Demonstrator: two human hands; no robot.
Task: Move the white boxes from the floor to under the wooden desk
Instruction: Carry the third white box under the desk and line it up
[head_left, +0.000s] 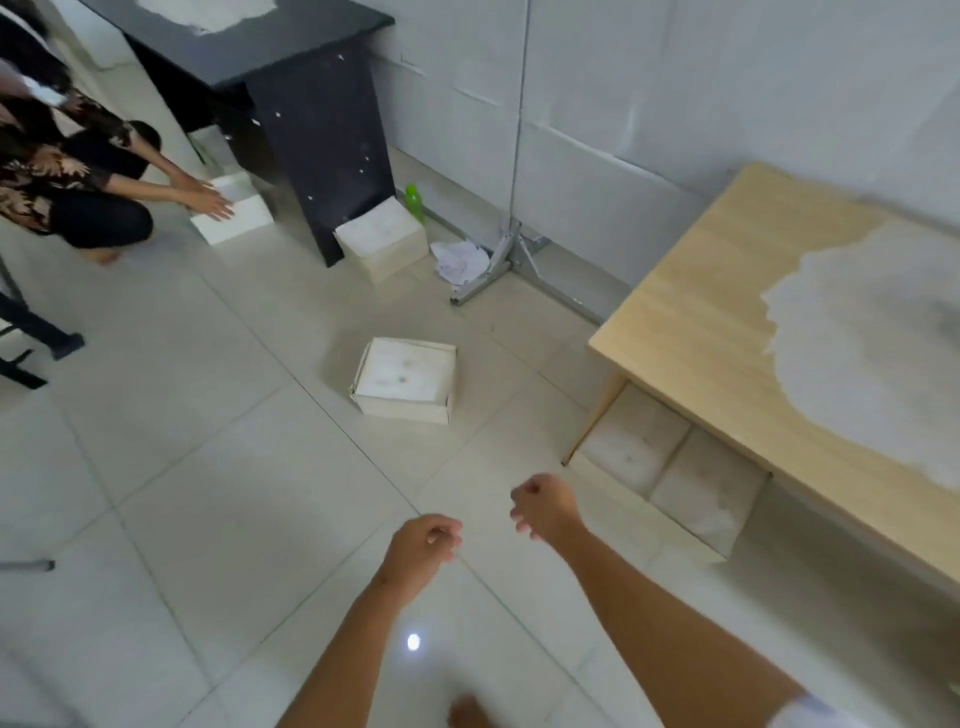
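Note:
A white box (405, 379) lies alone on the tiled floor in the middle of the view. Two white boxes (670, 467) sit side by side under the light wooden desk (711, 332) at the right. Another white box (382, 244) rests against the side of a black desk. My left hand (423, 545) and my right hand (543, 506) hang in front of me above the floor, below the lone box. Both hold nothing, with fingers loosely curled.
A black desk (291, 67) stands at the back left. A crouching person (78, 176) there has both hands on a white box (234, 213). A green bottle (414, 202), crumpled paper (457, 262) and a metal stand foot (493, 265) lie by the wall.

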